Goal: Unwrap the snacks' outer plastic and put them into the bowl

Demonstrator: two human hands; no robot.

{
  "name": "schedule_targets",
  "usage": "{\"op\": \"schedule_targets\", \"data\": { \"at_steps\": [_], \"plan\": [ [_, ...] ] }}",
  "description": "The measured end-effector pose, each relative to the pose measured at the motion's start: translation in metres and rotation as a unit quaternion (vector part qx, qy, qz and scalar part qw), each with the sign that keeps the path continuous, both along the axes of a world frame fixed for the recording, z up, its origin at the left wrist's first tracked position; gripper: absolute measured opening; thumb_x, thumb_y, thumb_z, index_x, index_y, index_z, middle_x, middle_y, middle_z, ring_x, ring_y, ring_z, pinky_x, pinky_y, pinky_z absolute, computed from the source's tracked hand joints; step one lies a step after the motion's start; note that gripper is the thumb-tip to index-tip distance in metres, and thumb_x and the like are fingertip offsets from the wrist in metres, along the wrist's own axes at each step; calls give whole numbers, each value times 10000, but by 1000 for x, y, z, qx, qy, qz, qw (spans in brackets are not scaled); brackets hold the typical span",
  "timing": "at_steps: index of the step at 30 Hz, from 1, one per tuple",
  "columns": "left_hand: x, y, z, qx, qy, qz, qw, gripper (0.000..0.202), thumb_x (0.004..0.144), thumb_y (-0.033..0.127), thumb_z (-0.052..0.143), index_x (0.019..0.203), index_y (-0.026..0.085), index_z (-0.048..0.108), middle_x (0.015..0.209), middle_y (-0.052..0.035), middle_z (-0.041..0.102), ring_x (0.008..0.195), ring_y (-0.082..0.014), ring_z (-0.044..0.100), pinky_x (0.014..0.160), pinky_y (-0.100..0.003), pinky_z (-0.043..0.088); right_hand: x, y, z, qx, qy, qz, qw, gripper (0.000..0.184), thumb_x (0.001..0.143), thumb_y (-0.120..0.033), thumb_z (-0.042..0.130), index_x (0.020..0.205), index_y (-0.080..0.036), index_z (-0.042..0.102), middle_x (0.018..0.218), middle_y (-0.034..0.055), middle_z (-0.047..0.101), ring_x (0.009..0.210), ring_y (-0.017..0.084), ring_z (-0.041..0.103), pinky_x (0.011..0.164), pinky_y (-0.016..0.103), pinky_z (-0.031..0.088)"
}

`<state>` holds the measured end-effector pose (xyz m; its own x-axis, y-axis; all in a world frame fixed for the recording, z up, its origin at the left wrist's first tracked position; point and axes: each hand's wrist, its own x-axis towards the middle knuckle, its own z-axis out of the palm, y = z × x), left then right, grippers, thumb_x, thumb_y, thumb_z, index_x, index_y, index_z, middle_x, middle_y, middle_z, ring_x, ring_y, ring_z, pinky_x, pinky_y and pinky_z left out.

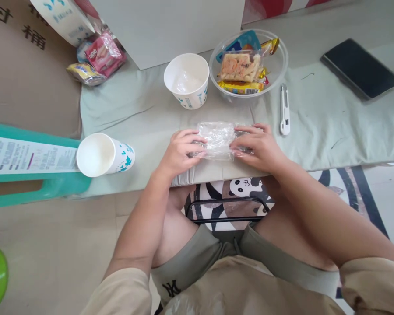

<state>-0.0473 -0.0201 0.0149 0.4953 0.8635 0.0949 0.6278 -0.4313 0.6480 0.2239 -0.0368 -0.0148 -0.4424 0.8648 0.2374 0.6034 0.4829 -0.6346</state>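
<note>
A crinkled clear plastic wrapper (216, 139) lies on the cloth-covered surface near its front edge. My left hand (184, 151) grips its left side, with the fingertips on the plastic. At the right side, my right hand (258, 146) holds it with curled fingers, and a bit of plastic shows between them. Just beyond the hands stands a white paper cup (197, 99) with clear plastic inside. To its right, a clear plastic bowl (280, 65) contains several packaged snacks, among them a wrapped cracker pack (241, 66). A white utility knife (284, 111) lies right of my right hand.
Another paper cup (123, 159) lies tilted at the left, beside a green and white box (29, 153). Snack packs (105, 54) sit at the back left near a large paper tub (64, 22). A dark phone (361, 68) rests at the right. A white box (177, 26) stands behind.
</note>
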Motion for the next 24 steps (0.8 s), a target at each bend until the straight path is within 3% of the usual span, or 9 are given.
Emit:
{"op": "schedule_targets", "data": {
  "at_steps": [3,6,8,9,11,13,15,20,24],
  "plan": [
    [4,-3,1,-48,-35,62,996,227,879,350,644,713,228,739,822,-39,767,904,-221,682,890,-373,513,-3,1,2,-4,24,-23,999,265,936,-385,580,725,-251,668,884,37,800,1227,331,669,1071,553,347],
    [13,-3,1,-108,-32,175,978,333,897,376,600,616,202,628,583,-3,591,614,-156,547,648,-297,452,-10,5,4,-13,28,-93,995,281,941,-365,545,703,-246,634,771,42,753,1055,306,716,1003,524,416],
    [20,-1,0,-114,-8,231,966,223,871,361,631,709,209,627,570,19,541,590,-150,511,635,-291,439,-15,9,3,-28,23,-139,990,110,888,-339,594,858,-252,653,744,36,722,907,284,711,944,502,459],
    [22,0,0,-102,6,250,963,124,844,337,662,815,217,651,612,19,564,633,-164,538,671,-299,459,-17,10,1,-33,19,-154,987,136,858,-319,616,970,-251,652,771,39,719,870,279,696,920,495,475],
    [27,3,-3,-56,35,275,959,305,769,281,736,1061,241,658,806,-19,653,835,-225,618,818,-352,505,-20,13,-2,-26,5,-163,986,352,812,-267,626,1162,-242,612,892,70,723,913,295,671,907,496,489],
    [28,6,-5,-18,54,274,960,508,710,245,782,1194,255,632,1047,-74,681,1083,-296,610,988,-431,488,-21,14,-5,-6,-13,-160,987,508,779,-225,618,1285,-233,570,1093,122,698,1054,333,634,957,530,478],
    [27,7,-6,-23,45,247,968,544,711,214,767,1233,264,622,1131,-79,678,1162,-303,590,1065,-462,457,-19,12,-6,5,-23,-156,987,617,763,-221,623,1373,-232,528,1264,155,632,1186,371,577,1033,583,440],
    [21,5,-5,-131,-103,144,975,493,762,140,656,1237,256,598,923,1,664,890,-155,644,917,-310,524,-7,8,4,-25,63,-107,992,663,827,-425,682,1432,-241,482,1414,150,562,1361,375,501,1134,579,413],
    [21,4,2,-222,-199,98,950,508,727,195,717,1219,256,605,941,-9,650,813,-136,648,736,-252,541,-2,12,14,-210,257,-34,943,524,889,-583,609,1307,-270,570,1311,106,664,1214,265,648,1009,447,550]
  ]
}}
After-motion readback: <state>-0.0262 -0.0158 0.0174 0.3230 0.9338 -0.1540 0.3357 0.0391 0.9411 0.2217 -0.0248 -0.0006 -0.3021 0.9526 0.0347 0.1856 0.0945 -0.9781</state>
